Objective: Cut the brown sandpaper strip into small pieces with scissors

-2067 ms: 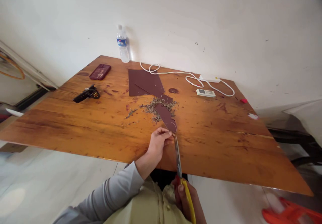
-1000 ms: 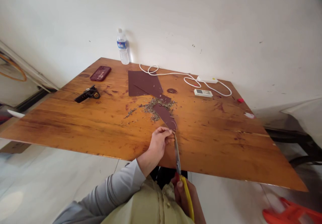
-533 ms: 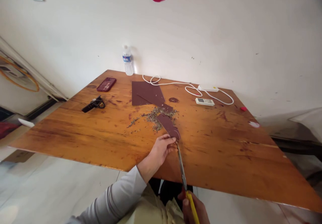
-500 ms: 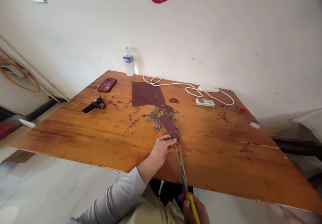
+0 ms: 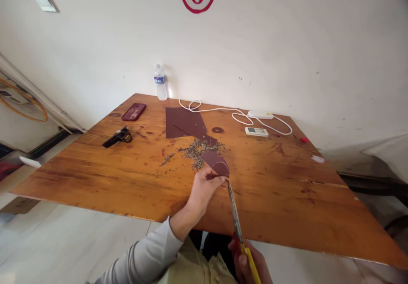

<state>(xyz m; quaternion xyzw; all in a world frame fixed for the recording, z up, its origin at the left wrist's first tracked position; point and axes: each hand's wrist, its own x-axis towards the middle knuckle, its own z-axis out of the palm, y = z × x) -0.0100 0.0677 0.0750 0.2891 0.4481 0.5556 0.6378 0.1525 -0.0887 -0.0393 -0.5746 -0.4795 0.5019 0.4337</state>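
My left hand (image 5: 205, 188) pinches the near edge of a dark maroon piece of sandpaper-like sheet (image 5: 216, 163), which has a curved pale line across it. In my right hand (image 5: 250, 262) is a pair of scissors (image 5: 236, 218) with yellow and red handles. The scissors point away from me, and their tips meet the sheet's edge close to my left fingertips. Beyond the piece lies a pile of thin grey-brown shreds (image 5: 194, 150). Larger maroon sheets (image 5: 181, 122) lie flat behind the pile, one partly over another.
On the wooden table (image 5: 270, 199) are a dark red phone (image 5: 134, 112), a black strap-like item (image 5: 117, 136) and a water bottle (image 5: 160, 83) by the wall. A white cord runs to a power strip (image 5: 260, 114), near a remote control (image 5: 256, 132).
The held piece has turned in my left hand and looks shorter and more rounded. My left hand has rotated slightly. The scissors stay at its edge, and the camera view has shifted a little.
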